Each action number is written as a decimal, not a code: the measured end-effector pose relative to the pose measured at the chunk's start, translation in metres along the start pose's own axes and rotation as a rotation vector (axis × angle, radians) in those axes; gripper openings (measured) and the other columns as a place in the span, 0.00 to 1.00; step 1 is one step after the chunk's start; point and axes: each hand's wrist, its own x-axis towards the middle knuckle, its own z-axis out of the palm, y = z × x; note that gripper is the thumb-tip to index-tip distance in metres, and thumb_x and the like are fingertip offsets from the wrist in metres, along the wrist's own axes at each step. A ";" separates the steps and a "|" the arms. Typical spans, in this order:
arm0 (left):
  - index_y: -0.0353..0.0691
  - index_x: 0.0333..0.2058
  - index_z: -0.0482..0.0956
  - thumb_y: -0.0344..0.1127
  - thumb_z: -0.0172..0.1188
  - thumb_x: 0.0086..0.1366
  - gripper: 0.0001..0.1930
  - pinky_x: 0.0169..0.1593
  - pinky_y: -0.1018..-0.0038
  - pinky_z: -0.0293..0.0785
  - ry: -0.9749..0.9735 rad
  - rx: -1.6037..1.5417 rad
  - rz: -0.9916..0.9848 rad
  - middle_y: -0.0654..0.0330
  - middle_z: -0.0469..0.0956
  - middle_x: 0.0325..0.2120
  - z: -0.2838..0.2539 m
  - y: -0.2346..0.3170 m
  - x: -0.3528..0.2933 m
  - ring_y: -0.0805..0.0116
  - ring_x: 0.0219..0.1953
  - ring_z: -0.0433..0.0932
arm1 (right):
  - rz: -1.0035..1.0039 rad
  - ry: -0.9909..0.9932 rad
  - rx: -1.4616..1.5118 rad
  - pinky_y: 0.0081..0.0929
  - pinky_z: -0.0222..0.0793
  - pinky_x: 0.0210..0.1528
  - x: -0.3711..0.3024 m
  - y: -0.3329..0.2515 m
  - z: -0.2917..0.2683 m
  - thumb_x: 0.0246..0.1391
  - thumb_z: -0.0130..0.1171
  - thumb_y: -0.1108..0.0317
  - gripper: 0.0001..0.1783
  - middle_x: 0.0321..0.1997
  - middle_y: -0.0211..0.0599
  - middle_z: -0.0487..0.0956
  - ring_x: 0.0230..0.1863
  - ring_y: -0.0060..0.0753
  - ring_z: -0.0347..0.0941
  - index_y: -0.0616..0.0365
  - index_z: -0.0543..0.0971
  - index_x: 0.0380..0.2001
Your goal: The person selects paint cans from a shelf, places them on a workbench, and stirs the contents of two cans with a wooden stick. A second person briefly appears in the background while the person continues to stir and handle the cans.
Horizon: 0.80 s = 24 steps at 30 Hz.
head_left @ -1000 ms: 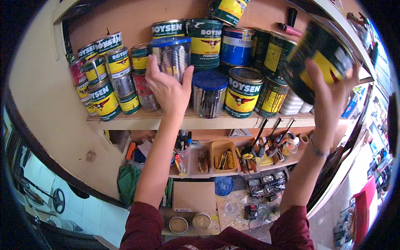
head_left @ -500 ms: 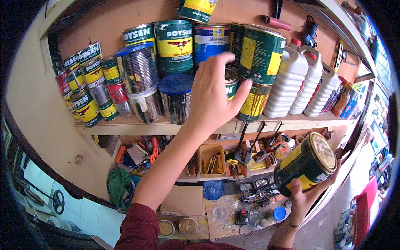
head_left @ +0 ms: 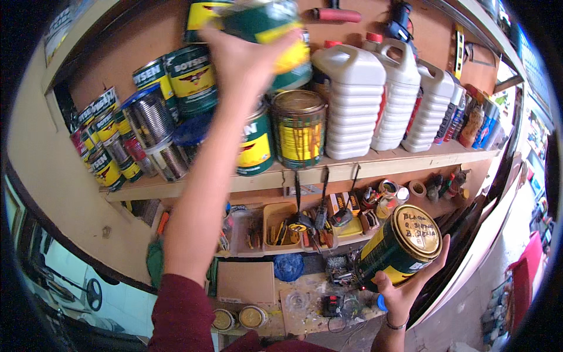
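Observation:
My left hand (head_left: 245,63) is raised over the shelf, gripping a green and yellow paint can (head_left: 264,22) between thumb and fingers; both are smeared by motion. Under it stand a can with a drip-streaked yellow label (head_left: 300,132), its gold lid bare, and a green can (head_left: 256,146) partly behind my forearm. My right hand (head_left: 404,293), lower right, holds another green and yellow paint can (head_left: 378,258), tilted so that its gold lid with dark handwriting faces me. Its fingers wrap behind the can and the thumb presses its front.
White plastic jugs (head_left: 355,100) stand right of the cans; several more paint cans (head_left: 193,79) are stacked left. The shelf edge (head_left: 375,169) runs below. Measuring tapes and tools hang above a tool bin (head_left: 275,217). On the bench lie a cardboard box (head_left: 246,281) and two lidded cans (head_left: 252,317).
My left hand, open before, has closed on the upper paint can and lifted it off the drip-streaked one. The view has shifted. My right hand still holds its can, lid now turned more toward me.

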 end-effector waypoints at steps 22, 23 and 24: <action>0.23 0.66 0.52 0.50 0.84 0.48 0.60 0.67 0.66 0.64 0.283 0.773 0.038 0.40 0.66 0.60 -0.119 -0.011 -0.037 0.56 0.61 0.69 | 0.072 -0.334 0.237 0.47 0.57 0.74 -0.006 0.036 0.011 0.35 0.83 0.42 0.83 0.73 0.56 0.53 0.73 0.52 0.60 0.57 0.31 0.76; 0.23 0.66 0.52 0.51 0.84 0.48 0.60 0.67 0.66 0.64 0.294 0.808 0.035 0.39 0.66 0.60 -0.121 -0.014 -0.037 0.55 0.61 0.69 | 0.079 -0.341 0.237 0.47 0.57 0.74 -0.007 0.038 0.009 0.35 0.83 0.42 0.83 0.73 0.56 0.53 0.73 0.52 0.60 0.57 0.31 0.76; 0.23 0.66 0.52 0.52 0.84 0.48 0.61 0.68 0.65 0.63 0.308 0.821 0.044 0.39 0.66 0.60 -0.125 -0.018 -0.034 0.54 0.61 0.69 | 0.075 -0.349 0.220 0.47 0.58 0.74 -0.006 0.037 0.007 0.35 0.82 0.42 0.83 0.73 0.56 0.53 0.72 0.51 0.60 0.58 0.31 0.76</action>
